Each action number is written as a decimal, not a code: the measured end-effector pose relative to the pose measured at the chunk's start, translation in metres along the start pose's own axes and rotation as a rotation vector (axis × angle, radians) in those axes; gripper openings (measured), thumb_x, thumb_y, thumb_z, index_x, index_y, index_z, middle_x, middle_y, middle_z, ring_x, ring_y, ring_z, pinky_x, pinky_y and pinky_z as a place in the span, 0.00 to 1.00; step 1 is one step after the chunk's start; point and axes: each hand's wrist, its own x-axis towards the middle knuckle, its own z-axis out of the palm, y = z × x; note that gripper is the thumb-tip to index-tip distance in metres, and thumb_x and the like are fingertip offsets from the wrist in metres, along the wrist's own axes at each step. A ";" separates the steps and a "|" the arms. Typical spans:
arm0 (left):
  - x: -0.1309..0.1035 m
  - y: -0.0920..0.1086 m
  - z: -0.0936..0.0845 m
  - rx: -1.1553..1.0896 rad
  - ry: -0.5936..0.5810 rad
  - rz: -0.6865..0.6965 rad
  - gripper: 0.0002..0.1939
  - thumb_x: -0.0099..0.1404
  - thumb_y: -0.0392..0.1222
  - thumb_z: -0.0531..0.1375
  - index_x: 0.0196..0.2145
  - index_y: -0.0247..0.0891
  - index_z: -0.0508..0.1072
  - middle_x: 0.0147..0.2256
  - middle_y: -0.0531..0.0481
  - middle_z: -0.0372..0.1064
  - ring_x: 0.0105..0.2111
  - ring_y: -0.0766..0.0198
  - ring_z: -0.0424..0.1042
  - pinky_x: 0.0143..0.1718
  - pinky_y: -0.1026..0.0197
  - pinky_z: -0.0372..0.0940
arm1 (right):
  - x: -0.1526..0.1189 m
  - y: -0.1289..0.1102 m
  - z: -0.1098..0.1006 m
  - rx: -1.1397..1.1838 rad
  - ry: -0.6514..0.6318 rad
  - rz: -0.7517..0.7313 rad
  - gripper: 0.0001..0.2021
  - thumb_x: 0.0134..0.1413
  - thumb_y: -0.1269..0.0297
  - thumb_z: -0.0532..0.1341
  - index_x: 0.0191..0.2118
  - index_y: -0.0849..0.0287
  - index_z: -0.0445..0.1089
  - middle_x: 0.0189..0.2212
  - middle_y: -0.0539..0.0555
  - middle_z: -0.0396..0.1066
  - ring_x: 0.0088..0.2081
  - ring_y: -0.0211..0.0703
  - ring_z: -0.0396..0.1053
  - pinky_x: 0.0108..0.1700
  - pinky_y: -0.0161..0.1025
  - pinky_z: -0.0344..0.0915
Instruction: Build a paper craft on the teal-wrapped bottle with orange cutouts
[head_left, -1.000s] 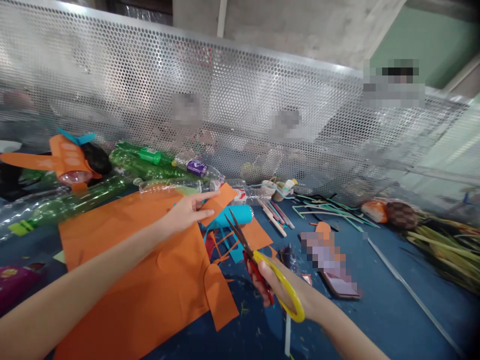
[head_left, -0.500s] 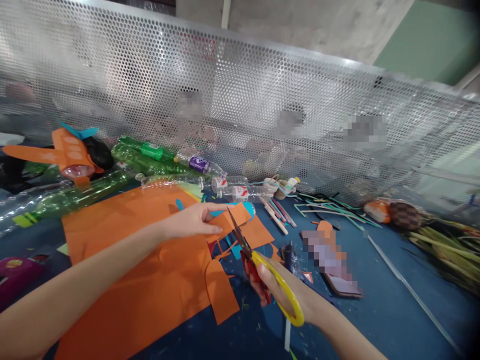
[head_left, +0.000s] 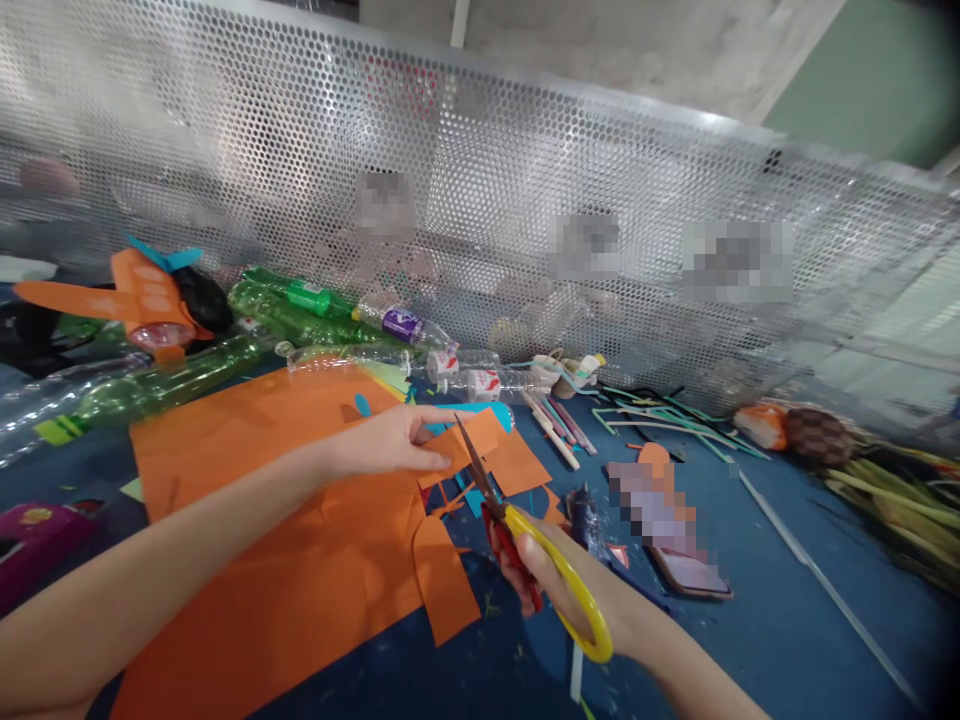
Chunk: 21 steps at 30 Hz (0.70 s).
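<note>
My left hand (head_left: 394, 438) pinches a small piece of orange paper (head_left: 480, 432) between thumb and fingers. My right hand (head_left: 536, 565) is wrapped round a pair of scissors (head_left: 577, 600) with yellow and red handles. The scissor blades point up and away from me, and their tips overlap the edge of the pinched piece. Whether the blades bite into it I cannot tell. Beneath my left arm lies a large orange sheet (head_left: 300, 580). A rounded orange cut-out (head_left: 442, 580) rests by its right edge, and another orange piece (head_left: 521, 460) lies under the blades.
Green bottles (head_left: 172, 380) and clear bottles (head_left: 480, 380) line the back, before a perforated metal screen (head_left: 480, 200). An orange paper plane model (head_left: 154, 305) stands at left. A phone (head_left: 690, 570), a glue gun (head_left: 589, 520) and thin strips (head_left: 660, 420) lie at right.
The view has shifted very slightly. Both hands, the scissors and the pinched paper stay in nearly the same place.
</note>
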 end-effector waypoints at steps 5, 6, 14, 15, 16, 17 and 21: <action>-0.001 -0.001 0.000 0.045 -0.002 -0.018 0.33 0.59 0.44 0.60 0.60 0.39 0.55 0.18 0.60 0.50 0.18 0.73 0.45 0.18 0.68 0.42 | -0.001 0.003 0.001 0.015 -0.004 -0.011 0.22 0.59 0.42 0.40 0.32 0.57 0.56 0.23 0.48 0.58 0.22 0.36 0.61 0.25 0.34 0.61; -0.001 -0.001 0.000 0.049 -0.001 -0.022 0.33 0.59 0.44 0.60 0.60 0.39 0.55 0.18 0.61 0.48 0.18 0.73 0.44 0.18 0.68 0.42 | -0.001 0.003 0.001 0.017 -0.003 -0.014 0.22 0.59 0.42 0.40 0.32 0.57 0.56 0.23 0.48 0.58 0.22 0.36 0.61 0.25 0.34 0.61; -0.001 -0.001 0.000 0.061 0.020 0.004 0.34 0.57 0.43 0.61 0.60 0.41 0.56 0.20 0.59 0.56 0.18 0.74 0.50 0.18 0.69 0.46 | 0.000 0.008 0.001 0.028 -0.001 -0.031 0.23 0.59 0.43 0.41 0.30 0.58 0.56 0.22 0.47 0.57 0.21 0.34 0.61 0.23 0.33 0.59; 0.000 -0.001 0.000 0.052 0.015 0.008 0.34 0.57 0.43 0.62 0.60 0.42 0.56 0.22 0.58 0.61 0.19 0.73 0.53 0.20 0.70 0.49 | 0.000 0.010 0.002 0.041 -0.002 -0.028 0.23 0.59 0.42 0.41 0.30 0.58 0.56 0.22 0.46 0.57 0.20 0.34 0.60 0.23 0.32 0.59; 0.000 -0.001 -0.001 0.041 0.006 0.012 0.34 0.57 0.43 0.61 0.60 0.42 0.55 0.25 0.56 0.64 0.20 0.73 0.56 0.21 0.70 0.51 | 0.001 0.012 0.002 0.054 -0.004 -0.025 0.23 0.59 0.42 0.41 0.31 0.58 0.56 0.22 0.46 0.57 0.20 0.33 0.60 0.22 0.32 0.59; 0.000 0.000 -0.001 0.029 -0.004 0.014 0.34 0.57 0.42 0.61 0.60 0.42 0.55 0.27 0.55 0.67 0.22 0.72 0.59 0.22 0.69 0.53 | 0.001 0.014 0.003 0.065 -0.003 -0.024 0.23 0.59 0.42 0.42 0.31 0.58 0.56 0.22 0.46 0.56 0.20 0.33 0.60 0.22 0.32 0.58; -0.001 0.002 -0.002 -0.032 -0.035 0.024 0.34 0.58 0.40 0.61 0.60 0.40 0.54 0.35 0.50 0.73 0.29 0.67 0.68 0.27 0.68 0.59 | 0.001 0.016 0.004 0.076 0.005 -0.029 0.23 0.59 0.42 0.42 0.31 0.58 0.56 0.21 0.46 0.57 0.20 0.33 0.60 0.22 0.31 0.58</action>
